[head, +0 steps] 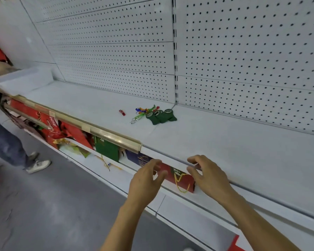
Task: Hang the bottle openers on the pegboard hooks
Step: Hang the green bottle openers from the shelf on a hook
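Bottle openers lie heaped on the shelf beside green pouches, no pegboard hooks visible; left hand and right hand hover empty, fingers loosely curled, apart, evidently approaching.

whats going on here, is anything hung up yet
Nothing is hung yet. The person's left hand and right hand hover at the front edge of the white shelf, fingers loosely curled. The right seems to pinch something thin; I can't tell what. The colourful bottle openers lie in a pile farther back beside some green pouches, below the pegboard.
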The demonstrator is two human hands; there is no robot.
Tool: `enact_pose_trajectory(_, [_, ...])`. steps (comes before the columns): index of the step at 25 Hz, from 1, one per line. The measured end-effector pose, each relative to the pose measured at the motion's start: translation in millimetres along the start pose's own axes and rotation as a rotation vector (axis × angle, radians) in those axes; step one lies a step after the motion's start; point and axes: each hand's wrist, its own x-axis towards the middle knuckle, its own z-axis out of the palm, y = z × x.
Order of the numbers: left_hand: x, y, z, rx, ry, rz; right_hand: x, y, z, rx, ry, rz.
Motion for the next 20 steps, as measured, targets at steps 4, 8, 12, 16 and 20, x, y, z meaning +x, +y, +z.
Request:
enact_pose_trajectory(4, [81.9, -20.9, -14.0, -0.105, -0.055, -0.035, 82.2, -14.4, 16.5, 0.009, 0.01, 0.01])
enact_pose_trajectory(8, [182.3, -37.7, -24.2, -0.103, -0.087, -0.087, 176.8, -30.6, 39.4, 0.03, 0.043, 0.033])
enact_pose_trajectory(12, [269.8, -56.2, -21.9, -0.061, -0.026, -0.132, 257.5, -35.7, 59.3, -0.033, 0.063, 0.064])
enact_pose_trajectory(16, [330.9, -67.6, -8.3, 0.191, -0.108, -0.153, 308.1, -37.9, 77.2, -0.208, 0.078, 0.097])
enact_pose_trajectory(20, [372.0, -79.9, -0.4, 0.327, -0.241, -0.033, 328.5, -36.3, 92.2, -0.403, 0.01, 0.161])
